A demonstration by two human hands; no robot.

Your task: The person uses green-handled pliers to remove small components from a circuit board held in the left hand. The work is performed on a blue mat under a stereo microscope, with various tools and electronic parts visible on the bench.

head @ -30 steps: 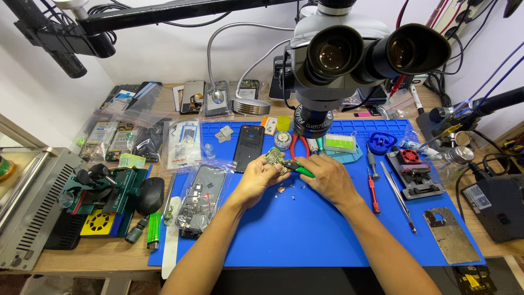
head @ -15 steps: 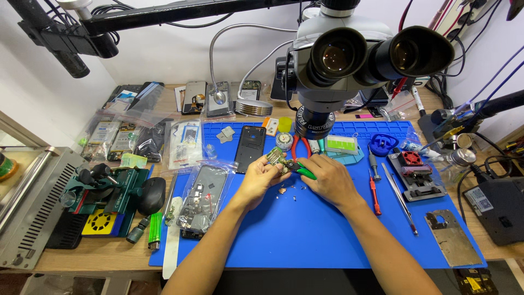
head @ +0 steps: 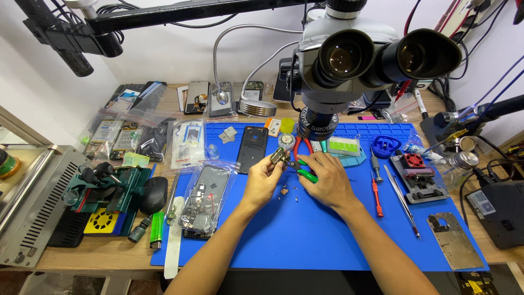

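Two hands meet over the middle of the blue work mat [head: 327, 240], under the stereo microscope [head: 349, 71]. From the left: my left hand [head: 262, 183] is closed in a pinch, fingertips clamped on a small metal part [head: 278, 157] lifted just clear of the mat. My right hand [head: 327, 180] is curled shut around a green-handled tool [head: 305, 175], its tip laid against that part; the tip itself is too small for me to make out.

My worry is the pinch. The part is tiny and held only at its edges, so any sideways push from the tool could flick it loose, and it would vanish among the specks of debris [head: 289, 191] lying just below my hands. A slip of the tip could also catch my left fingertips, which sit right beside it.

Left of the mat, on the wooden bench [head: 109, 254], I see a green clamp jig [head: 106, 188], a black mouse-shaped thing [head: 153, 195] and a green lighter [head: 156, 226]. A bagged phone [head: 204, 199] lies on the mat's left edge, a dark phone back [head: 252, 147] above my left hand. To the right are a red screwdriver [head: 376, 194], tweezers [head: 401, 199] and a metal plate [head: 456, 240]. Behind it all is a plain white wall.
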